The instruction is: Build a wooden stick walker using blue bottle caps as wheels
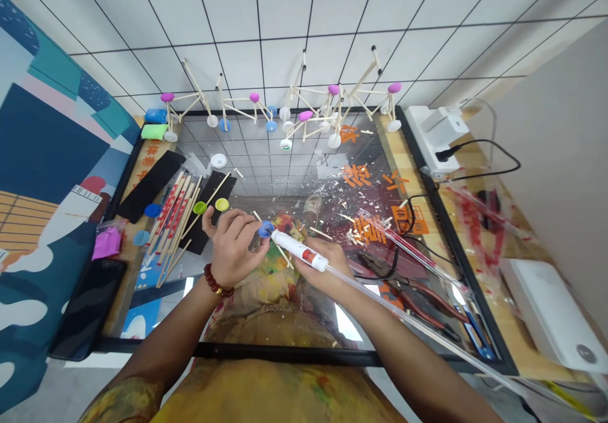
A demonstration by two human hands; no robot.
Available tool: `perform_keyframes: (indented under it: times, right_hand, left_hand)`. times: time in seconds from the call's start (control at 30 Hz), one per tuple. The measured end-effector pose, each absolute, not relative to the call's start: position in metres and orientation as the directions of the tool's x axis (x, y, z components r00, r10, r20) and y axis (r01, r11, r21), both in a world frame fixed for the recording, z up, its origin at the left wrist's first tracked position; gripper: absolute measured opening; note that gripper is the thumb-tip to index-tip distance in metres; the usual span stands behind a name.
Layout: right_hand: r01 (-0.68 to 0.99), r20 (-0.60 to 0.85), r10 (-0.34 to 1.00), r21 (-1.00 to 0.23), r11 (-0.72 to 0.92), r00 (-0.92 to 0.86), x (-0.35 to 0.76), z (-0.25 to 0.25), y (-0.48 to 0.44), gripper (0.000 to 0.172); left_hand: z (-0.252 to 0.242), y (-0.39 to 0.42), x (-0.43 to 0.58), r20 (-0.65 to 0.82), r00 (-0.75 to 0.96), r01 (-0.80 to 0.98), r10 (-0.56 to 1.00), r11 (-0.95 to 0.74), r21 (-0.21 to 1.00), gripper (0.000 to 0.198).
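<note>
My left hand [234, 246], with a dark red bead bracelet at the wrist, pinches a small blue cap [265, 228] over the glass tabletop [280, 176]. My right hand [323, 268] grips a white pen-shaped glue gun [299, 250] whose tip touches the blue cap. A clear glue stick [403, 315] runs out of the gun's back toward the lower right. A thin wooden stick [285, 257] pokes out beneath the hands.
Stick-and-cap models [304, 116] stand along the far edge. Left lie wooden sticks [173, 227], black strips, green caps [221, 204], a phone [85, 309]. Right are pliers [418, 299], a power strip [434, 135] with cable, a white box [551, 315]. Wood bits litter the glass.
</note>
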State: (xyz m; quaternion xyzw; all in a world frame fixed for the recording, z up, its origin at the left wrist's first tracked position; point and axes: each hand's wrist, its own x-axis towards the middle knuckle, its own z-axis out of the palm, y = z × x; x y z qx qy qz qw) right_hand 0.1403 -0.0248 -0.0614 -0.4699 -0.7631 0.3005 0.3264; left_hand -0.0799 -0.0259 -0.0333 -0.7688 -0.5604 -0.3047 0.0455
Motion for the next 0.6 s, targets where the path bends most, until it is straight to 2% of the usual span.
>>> perform_keyframes:
  times: [0.43,0.6]
  right_hand:
    - [0.536,0.219,0.912,-0.752,0.384,-0.347,0.1403,-0.0632,-0.0268,0.027]
    - [0.528,0.222,0.909,-0.755,0.390,-0.354,0.1403,-0.0617,-0.0272,0.026]
  left_hand:
    - [-0.0309,-0.0269,-0.0769,0.529,0.212,0.903,0.822,-0.372,0.216,0.016]
    - [-0.0316,-0.0268,-0.0758,0.543,0.211,0.890,0.812,-0.390,0.236,0.018]
